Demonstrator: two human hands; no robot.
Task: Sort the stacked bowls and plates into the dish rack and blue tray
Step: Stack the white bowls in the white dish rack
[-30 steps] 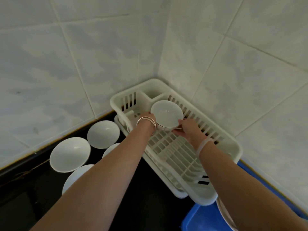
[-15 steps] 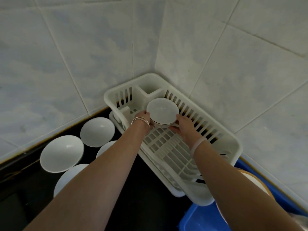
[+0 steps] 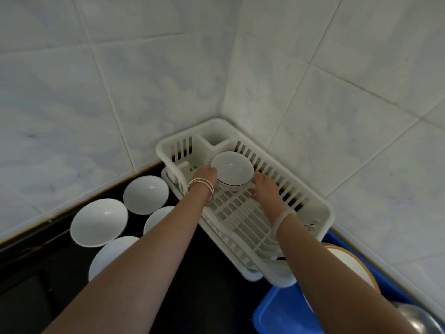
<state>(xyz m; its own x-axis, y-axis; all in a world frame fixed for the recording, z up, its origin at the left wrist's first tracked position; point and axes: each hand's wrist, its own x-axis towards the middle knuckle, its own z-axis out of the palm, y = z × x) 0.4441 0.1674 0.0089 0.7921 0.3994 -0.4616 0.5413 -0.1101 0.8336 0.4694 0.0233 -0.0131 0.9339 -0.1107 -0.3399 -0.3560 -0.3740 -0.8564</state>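
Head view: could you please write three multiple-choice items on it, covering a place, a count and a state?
1. Where is the small bowl? A in a sink; B on a shelf; C at the dish rack's far end.
2. How many white bowls sit on the counter left of the rack? A two; B four; C six.
3. How does the small bowl face? A mouth up; B upside down; C lidded.
Answers: C, the left hand and right hand hold its sides there; B, four show; A, its hollow inside shows.
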